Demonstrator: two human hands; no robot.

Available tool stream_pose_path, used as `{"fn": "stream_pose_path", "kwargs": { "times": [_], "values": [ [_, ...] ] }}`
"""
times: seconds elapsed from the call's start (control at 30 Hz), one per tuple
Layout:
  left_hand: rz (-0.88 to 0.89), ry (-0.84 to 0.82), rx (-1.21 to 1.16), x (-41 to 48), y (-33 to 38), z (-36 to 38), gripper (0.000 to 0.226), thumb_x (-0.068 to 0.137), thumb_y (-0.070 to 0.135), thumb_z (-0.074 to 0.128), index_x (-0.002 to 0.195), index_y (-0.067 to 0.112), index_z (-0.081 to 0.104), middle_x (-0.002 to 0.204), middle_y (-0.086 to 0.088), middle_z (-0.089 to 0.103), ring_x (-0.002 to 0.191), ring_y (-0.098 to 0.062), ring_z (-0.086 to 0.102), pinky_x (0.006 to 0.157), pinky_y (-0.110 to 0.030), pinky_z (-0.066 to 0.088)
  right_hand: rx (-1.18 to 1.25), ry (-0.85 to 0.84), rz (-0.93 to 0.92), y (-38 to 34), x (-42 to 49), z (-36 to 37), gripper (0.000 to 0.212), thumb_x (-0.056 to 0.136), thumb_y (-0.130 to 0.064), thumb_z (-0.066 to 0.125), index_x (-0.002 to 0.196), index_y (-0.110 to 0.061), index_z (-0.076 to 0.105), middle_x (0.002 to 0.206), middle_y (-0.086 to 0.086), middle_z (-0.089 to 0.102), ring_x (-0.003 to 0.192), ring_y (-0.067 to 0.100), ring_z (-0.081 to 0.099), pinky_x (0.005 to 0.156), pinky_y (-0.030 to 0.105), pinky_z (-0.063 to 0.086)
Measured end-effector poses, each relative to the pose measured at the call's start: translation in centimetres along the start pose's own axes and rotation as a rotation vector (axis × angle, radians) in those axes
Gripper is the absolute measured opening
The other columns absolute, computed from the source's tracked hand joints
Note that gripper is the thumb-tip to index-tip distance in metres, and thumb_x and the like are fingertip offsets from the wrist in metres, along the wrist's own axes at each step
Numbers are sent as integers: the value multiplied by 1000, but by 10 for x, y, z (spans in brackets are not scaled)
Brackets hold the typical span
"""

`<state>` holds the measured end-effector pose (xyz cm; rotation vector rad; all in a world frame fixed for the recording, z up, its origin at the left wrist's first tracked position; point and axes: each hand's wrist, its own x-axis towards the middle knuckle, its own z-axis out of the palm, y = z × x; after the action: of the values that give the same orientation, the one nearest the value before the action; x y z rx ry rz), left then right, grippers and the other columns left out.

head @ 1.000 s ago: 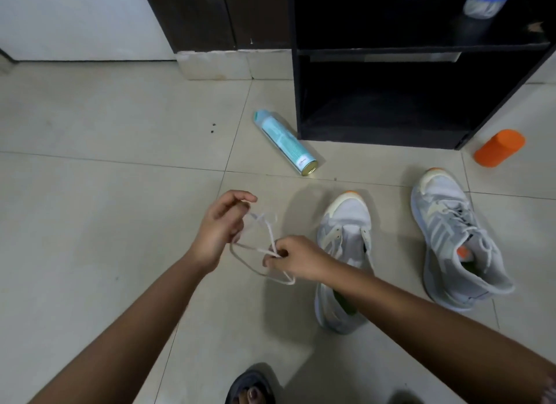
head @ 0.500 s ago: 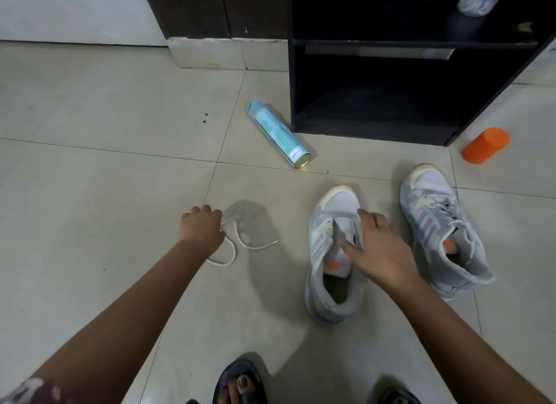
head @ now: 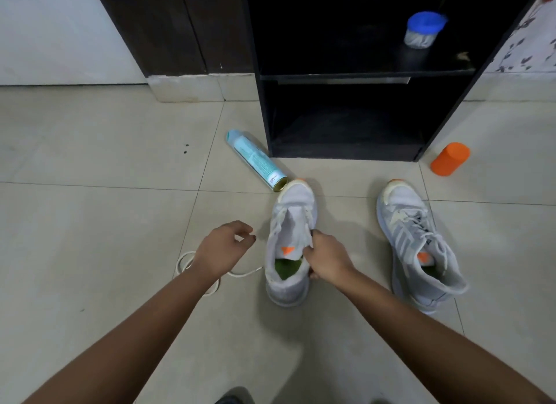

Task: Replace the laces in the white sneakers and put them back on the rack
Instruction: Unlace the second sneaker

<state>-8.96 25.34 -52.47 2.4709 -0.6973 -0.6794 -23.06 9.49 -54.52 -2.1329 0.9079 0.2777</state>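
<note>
Standing in the rack (head: 346,74) is a jar (head: 422,30); right hand (head: 326,259) grips a sneaker (head: 293,199).

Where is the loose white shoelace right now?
Head view, left of centre: the white shoelace lies on the floor tile, partly hidden under the left hand, its tip just left of the unlaced sneaker the right hand grips.

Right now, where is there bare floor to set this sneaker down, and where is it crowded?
Widest bare patch: tiles left of the loose lace and spray can. A narrower strip lies between the held sneaker and the other sneaker. Inside the rack, the lower shelf looks bare, though dark. Crowded: the held sneaker's toe nearly meets the can.
</note>
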Motion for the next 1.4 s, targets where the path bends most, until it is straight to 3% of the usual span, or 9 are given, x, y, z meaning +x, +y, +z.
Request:
{"fn": "stream_pose_path", "kwargs": {
  "times": [0.27,0.47,0.53,0.63,0.77,1.0,1.17,1.3,1.4],
  "values": [
    [108,-8,-139,-7,40,14,14,89,22,60,100,27,66,97,14,66,81,-7,64,79,-24,48,267,36,-13,33,-31,-21,27,91,-36,54,114,-23,61,95,0,71,80,19,68,80,41,54],
    [196,-227,-306,-3,95,32,14,90,13,59,99,21,66,94,9,68,86,-9,63,82,-22,47,7,634,2,95,-57,-89,27,87,-25,56,112,-21,66,104,7,70,95,29,63,79,35,48],
    [224,-322,-306,-3,113,45,14,90,10,60,99,18,66,90,7,67,85,-8,61,83,-20,45,-120,553,203,123,-52,-110,49,87,-26,54,135,-16,49,128,14,57,113,37,51,90,41,43],
    [280,-397,-214,-3,132,66,15,90,12,61,103,14,67,93,5,66,81,-5,58,81,-18,44,62,221,440,145,-46,-124,74,83,-35,67,145,-15,31,137,14,50,123,37,48,96,40,40],
    [309,-319,-218,3,150,96,12,89,13,62,98,19,67,88,9,66,71,1,57,75,-18,45,-24,287,353,144,-51,-118,41,89,-25,56,129,-21,51,117,13,65,105,34,61,83,34,45],
    [422,-273,-84,-15,149,136,29,83,21,67,112,22,63,111,4,60,95,-11,61,87,-29,49,2,236,223,116,-73,-66,45,88,-43,53,130,-29,48,120,1,63,105,26,62,84,33,49],
    [483,-220,-23,-14,143,134,26,85,24,67,110,23,63,101,7,57,84,-6,57,78,-23,50,-109,416,72,117,-74,-67,22,85,-43,58,105,-33,58,99,-10,64,81,11,62,68,29,52],
    [560,-199,-25,-14,141,135,20,85,24,65,106,23,65,98,8,56,80,-7,57,73,-25,50,-265,352,96,110,-68,-74,15,88,-38,53,96,-27,61,94,-6,65,82,17,63,67,28,48],
    [590,-194,-27,-10,137,137,14,84,24,67,97,18,67,94,8,57,80,-9,57,70,-21,46,94,209,102,101,-67,-100,10,90,-22,56,82,-20,62,78,-1,63,73,17,62,68,29,47]
  ]
}}
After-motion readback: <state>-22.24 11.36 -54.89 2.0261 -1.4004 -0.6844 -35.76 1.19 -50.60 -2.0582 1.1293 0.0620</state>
